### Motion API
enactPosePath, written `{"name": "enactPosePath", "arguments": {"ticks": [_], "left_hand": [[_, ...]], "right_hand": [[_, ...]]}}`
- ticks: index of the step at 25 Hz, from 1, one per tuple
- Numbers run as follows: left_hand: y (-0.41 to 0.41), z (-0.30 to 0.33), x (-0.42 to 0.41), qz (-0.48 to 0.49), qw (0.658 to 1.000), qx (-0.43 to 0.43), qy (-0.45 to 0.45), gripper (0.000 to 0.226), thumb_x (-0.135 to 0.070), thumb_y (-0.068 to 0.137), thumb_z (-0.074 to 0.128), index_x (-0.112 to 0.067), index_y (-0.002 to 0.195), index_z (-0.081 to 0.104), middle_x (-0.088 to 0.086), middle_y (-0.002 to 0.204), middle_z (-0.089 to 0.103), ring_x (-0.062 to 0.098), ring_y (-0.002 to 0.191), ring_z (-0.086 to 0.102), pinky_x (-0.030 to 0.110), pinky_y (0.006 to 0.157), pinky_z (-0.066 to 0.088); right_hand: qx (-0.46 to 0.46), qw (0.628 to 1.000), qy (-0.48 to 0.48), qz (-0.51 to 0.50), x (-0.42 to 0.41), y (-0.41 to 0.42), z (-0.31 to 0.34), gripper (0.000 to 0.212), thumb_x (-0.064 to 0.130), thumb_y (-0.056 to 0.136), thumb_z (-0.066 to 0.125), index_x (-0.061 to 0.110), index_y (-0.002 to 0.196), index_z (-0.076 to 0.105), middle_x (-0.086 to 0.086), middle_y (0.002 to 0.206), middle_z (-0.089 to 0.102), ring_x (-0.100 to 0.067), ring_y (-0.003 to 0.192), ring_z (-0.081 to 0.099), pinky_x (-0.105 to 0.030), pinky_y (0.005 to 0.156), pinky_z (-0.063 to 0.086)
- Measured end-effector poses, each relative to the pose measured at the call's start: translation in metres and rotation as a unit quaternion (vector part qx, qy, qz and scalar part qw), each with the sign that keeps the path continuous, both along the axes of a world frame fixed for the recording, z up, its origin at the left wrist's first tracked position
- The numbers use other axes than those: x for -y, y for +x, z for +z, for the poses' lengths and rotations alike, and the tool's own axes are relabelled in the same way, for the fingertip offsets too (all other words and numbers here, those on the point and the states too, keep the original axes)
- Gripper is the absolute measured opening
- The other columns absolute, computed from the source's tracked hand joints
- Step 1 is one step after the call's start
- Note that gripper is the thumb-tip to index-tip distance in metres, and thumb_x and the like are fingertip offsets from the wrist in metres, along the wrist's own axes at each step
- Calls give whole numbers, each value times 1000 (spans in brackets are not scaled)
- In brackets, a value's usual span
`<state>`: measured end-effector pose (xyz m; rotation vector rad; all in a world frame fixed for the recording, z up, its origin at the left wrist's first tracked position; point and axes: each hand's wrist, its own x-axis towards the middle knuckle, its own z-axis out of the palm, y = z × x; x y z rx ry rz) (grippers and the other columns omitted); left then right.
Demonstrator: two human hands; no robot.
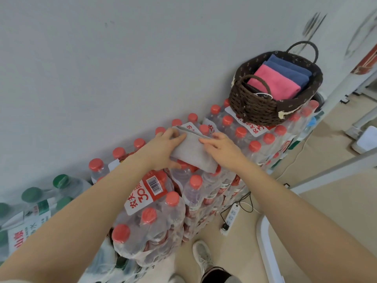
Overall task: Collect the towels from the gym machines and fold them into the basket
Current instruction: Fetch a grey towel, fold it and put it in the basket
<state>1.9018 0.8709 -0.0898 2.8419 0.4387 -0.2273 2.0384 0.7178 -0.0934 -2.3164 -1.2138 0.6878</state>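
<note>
Pale wall [102,68] fills upper left of frame; below it, shrink-wrapped packs of red-capped water bottles [155,217] run diagonally from lower left to upper right, serving as the work surface; beige floor w/ a power strip [231,218] at lower right. Grey towel [193,152] lies folded on the bottle caps at frame centre; left hand [163,148] grips its left edge, thumb curled underneath, fingers over the top; right hand [222,147] rests on top w/ fingers fairly straight, pressing the fold, not clenched. Dark woven basket [263,107] sits on the packs at upper right, well apart from the towel; already holds a pink towel [275,82] atop a blue towel [289,68]. Judging: final fold/smoothing, then carry to basket. Risks: caps give an uneven, slippery base, so fold may slump or towel slide off toward floor; one-handed lift prob lets layers spring open; basket perched near pack edge, a hard push when loading could tip it.
</note>
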Motion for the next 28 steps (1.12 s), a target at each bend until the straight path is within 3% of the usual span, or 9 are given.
{"name": "enactPosePath", "arguments": {"ticks": [2,4,8,11,15,19,22,25,28], "left_hand": [[4,3,-5,-2,1000,1,-29,86,-29,78,69,-17,147,19,8,144,24,27,129,30,33,111,27],[9,7,-7,-9,1000,-12,-24,78,-14,82,62,-18,147,20,8,145,24,27,129,31,32,109,28],[18,13,-10,22,997,60,-51,64,-14,73,58,-13,135,44,10,135,44,24,119,46,27,99,34],[32,23,-14,115,952,200,-201,45,-21,61,52,-11,103,62,10,103,66,6,84,56,13,74,42],[79,48,-9,194,819,329,-429,6,-19,79,54,-22,84,56,-3,84,58,3,74,54,21,72,44],[157,94,6,176,776,428,-429,8,-21,95,45,-22,91,53,-6,90,57,4,83,52,18,77,43],[217,118,13,155,779,450,-409,12,-26,98,41,-22,99,51,-13,91,56,-1,84,52,14,76,44],[272,127,18,164,816,422,-359,23,-29,98,38,-14,110,50,-8,93,54,5,85,53,23,76,43],[311,113,20,162,893,335,-251,28,-27,99,35,-5,111,49,7,101,53,16,94,50,29,81,37]], "right_hand": [[51,990,-109,73,6,-4,5,89,58,78,59,29,148,14,1,157,-15,-32,144,-1,-45,115,18],[103,973,-156,133,12,-3,9,111,58,70,68,27,149,-3,1,155,-24,-32,145,-3,-45,114,20],[123,986,-25,112,13,18,10,74,29,74,69,16,138,35,-2,150,21,-24,128,39,-34,94,42],[25,996,89,14,18,40,17,33,17,76,65,12,106,52,-4,109,56,-22,99,56,-27,72,44],[50,990,130,-25,23,79,58,21,22,87,58,15,102,46,-2,88,57,-20,77,55,-29,61,36],[46,957,264,-107,30,129,106,31,29,91,54,17,116,42,4,97,55,-16,87,57,-30,75,46],[-84,924,335,-165,43,177,127,55,32,86,61,21,131,31,4,111,54,-17,101,58,-32,89,48],[-55,952,272,-132,48,217,132,91,33,74,74,30,142,14,4,130,43,-15,109,53,-30,93,46],[-54,972,178,-145,47,245,117,74,33,74,75,22,133,33,5,123,49,-14,108,51,-31,92,46]]}}
